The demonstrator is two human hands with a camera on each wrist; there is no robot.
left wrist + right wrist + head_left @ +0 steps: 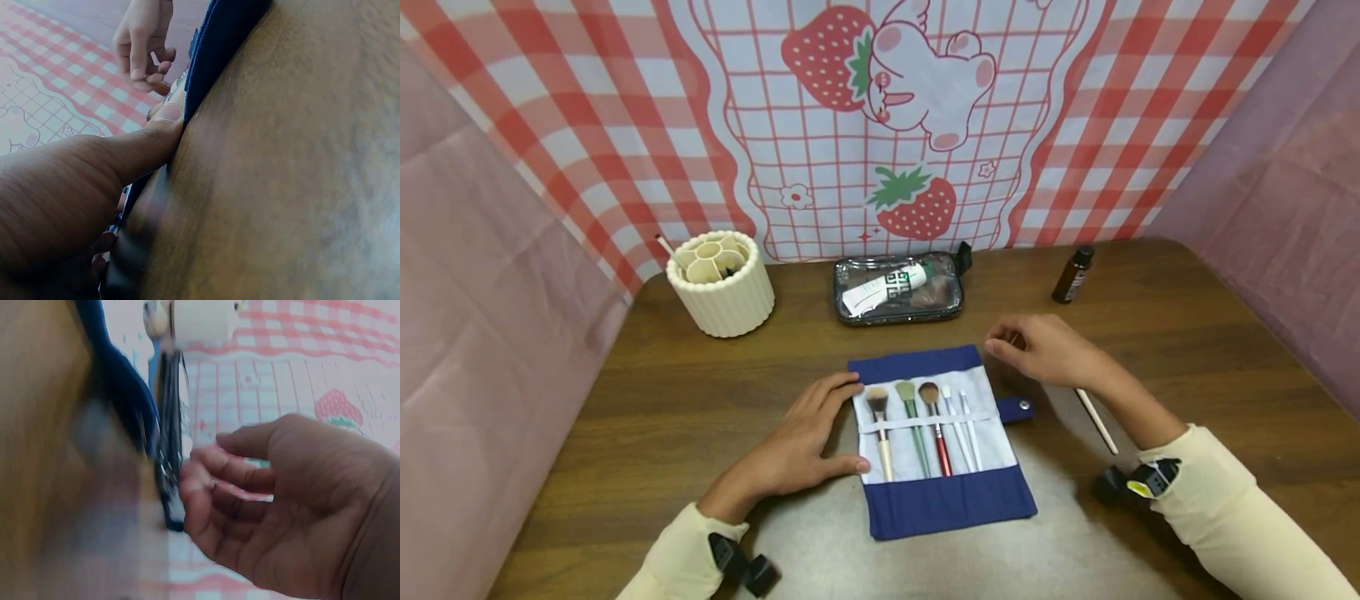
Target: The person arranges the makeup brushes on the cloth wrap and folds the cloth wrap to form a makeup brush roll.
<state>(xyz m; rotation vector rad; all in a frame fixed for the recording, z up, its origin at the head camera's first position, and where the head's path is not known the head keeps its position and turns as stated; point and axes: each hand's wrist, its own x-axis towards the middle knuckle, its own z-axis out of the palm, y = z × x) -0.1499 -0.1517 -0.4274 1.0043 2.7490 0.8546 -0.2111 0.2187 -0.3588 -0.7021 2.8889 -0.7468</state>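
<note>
A blue brush roll (951, 500) lies unfolded on the table. Under its white elastic band sit several makeup brushes: a dark-tipped one (880, 425), a green one (913, 425), a red-handled one (936, 425) and slim white ones. My left hand (797, 442) rests along the roll's left edge, thumb and fingertips on the cloth. Past the upper right corner hovers my right hand (1048, 350), fingers loosely curled; the right wrist view shows nothing in them. A thin pale stick (1097, 422) lies beneath the right forearm, its far end hidden.
A cream ribbed holder (722, 287) with compartments stands at the back left. Behind the roll is a clear black-edged pouch (898, 287) containing a white tube. A dark bottle (1072, 275) stands back right. The roll's snap tab (1017, 408) sticks out rightward.
</note>
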